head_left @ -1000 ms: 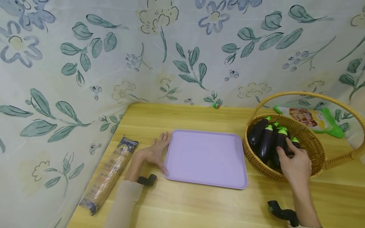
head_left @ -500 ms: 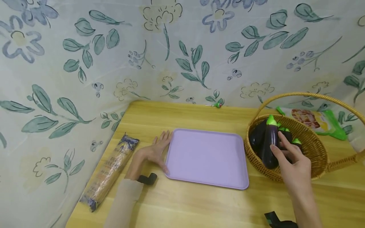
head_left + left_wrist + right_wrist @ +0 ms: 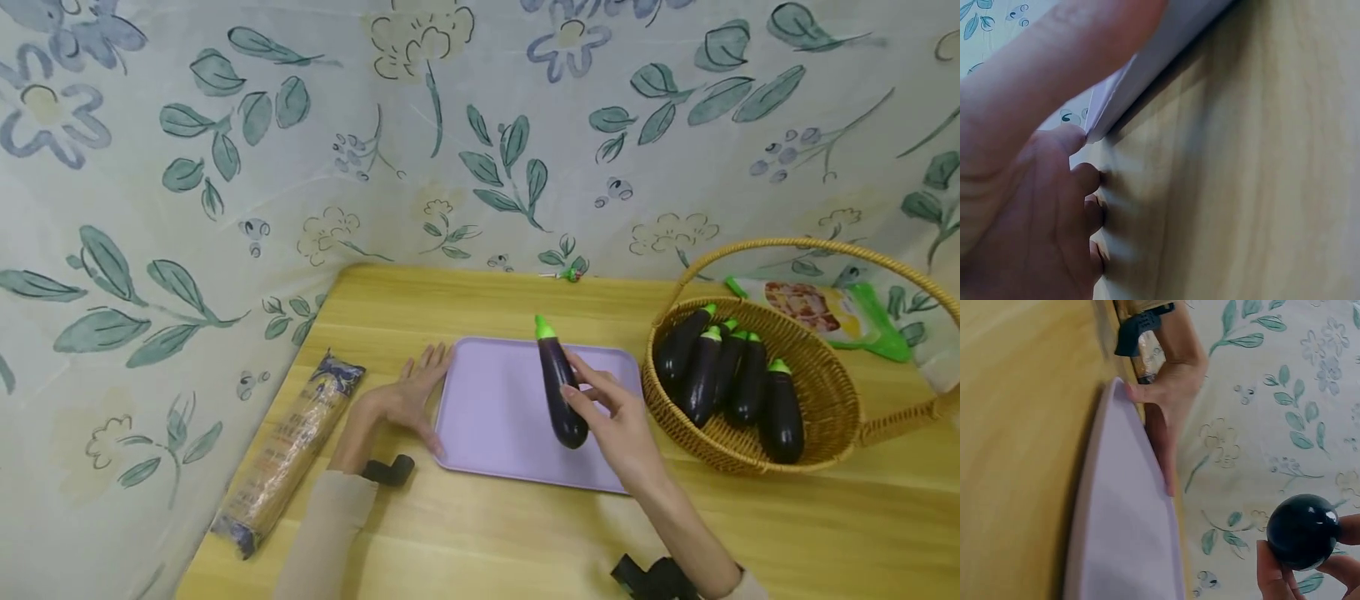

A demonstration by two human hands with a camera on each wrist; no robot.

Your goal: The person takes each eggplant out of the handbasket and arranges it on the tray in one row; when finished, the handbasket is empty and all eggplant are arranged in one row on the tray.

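There's the right hand (image 3: 621,427), thumb and fingers pinching an eggplant (image 3: 557,387) mid-body above the lilac tray (image 3: 487,400), while the left hand (image 3: 408,402) lies spread against its left edge, apparently to stop it sliding!

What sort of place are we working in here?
Probably a small tabletop workspace set up indoors, though the wider room isn't visible. The signs: a wooden table, a flowered backdrop right behind it, and a basket of eggplants beside a tray.
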